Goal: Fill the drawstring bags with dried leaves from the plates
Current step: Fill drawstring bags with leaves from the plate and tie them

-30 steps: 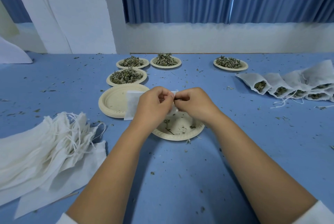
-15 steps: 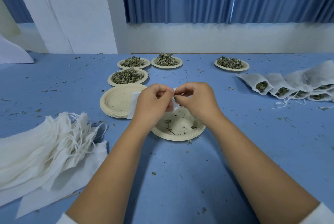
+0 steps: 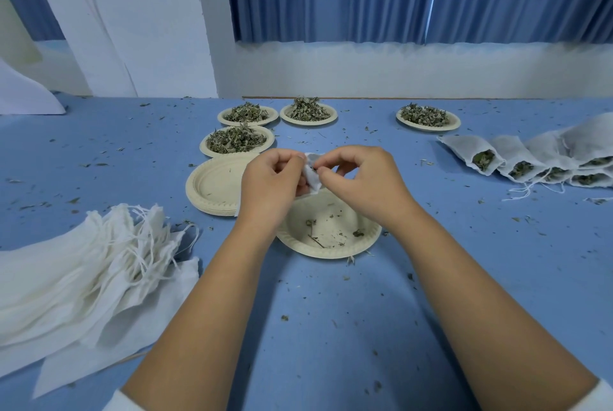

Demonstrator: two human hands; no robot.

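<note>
- Left hand [image 3: 270, 183] and right hand [image 3: 360, 183] both pinch 1 white drawstring bag [image 3: 312, 175], fingers curled on it.
- Bag hangs above a nearly empty plate [image 3: 331, 249].

most of the drawstring bag [image 3: 312, 176] hides behind the left hand [image 3: 270, 183].

Blue table [image 3: 318, 317] before me, strewn with leaf crumbs; 4 plates heaped with dried leaves [image 3: 203, 149] at the far side, 3 clustered, 1 apart to the right; stack of empty plates [image 3: 212, 188] nearer; 1 almost bare plate [image 3: 331, 254] nearest me; empty bags [image 3: 83, 261] piled left; filled bags [image 3: 517, 158] rowed right.
</note>
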